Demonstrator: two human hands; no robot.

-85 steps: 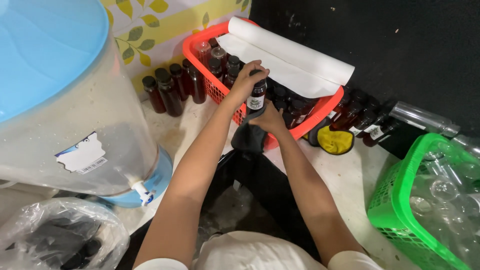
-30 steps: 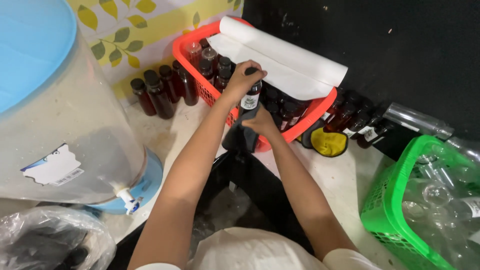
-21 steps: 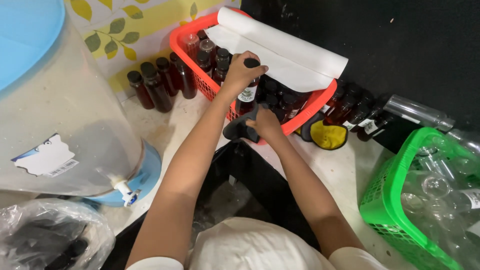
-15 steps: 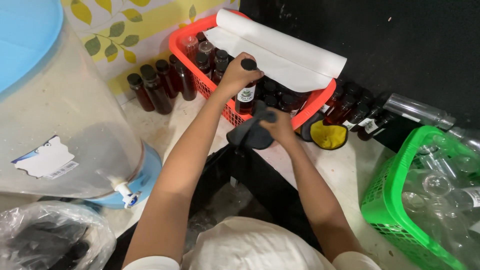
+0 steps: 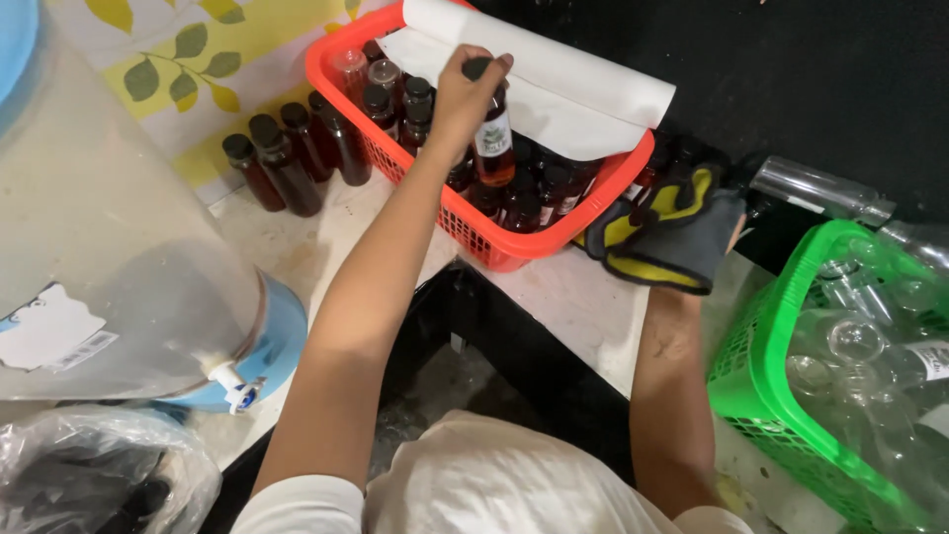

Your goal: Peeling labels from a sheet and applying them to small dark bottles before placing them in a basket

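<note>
My left hand [image 5: 461, 101] grips a small dark-brown labelled bottle [image 5: 491, 146] by its black cap, holding it upright over the red plastic basket [image 5: 554, 237]. Several capped brown bottles [image 5: 395, 99] stand inside that basket, partly under a white paper roll [image 5: 554, 69]. My right hand [image 5: 692, 242] is out to the right of the basket, covered by a grey and yellow cloth glove [image 5: 662, 222] that it holds above the white counter [image 5: 563, 297]. The fingers under the glove are hidden.
Several filled brown bottles [image 5: 287, 158] stand left of the basket by a leaf-patterned wall. A large translucent dispenser with a blue base and tap [image 5: 129, 287] is at left. A green basket [image 5: 781, 376] of empty clear bottles sits at right. A plastic bag [image 5: 99, 475] lies bottom left.
My right hand has let go of the bottle's base and swung right with the glove. My left hand has kept the bottle by its cap and lifted it over the basket.
</note>
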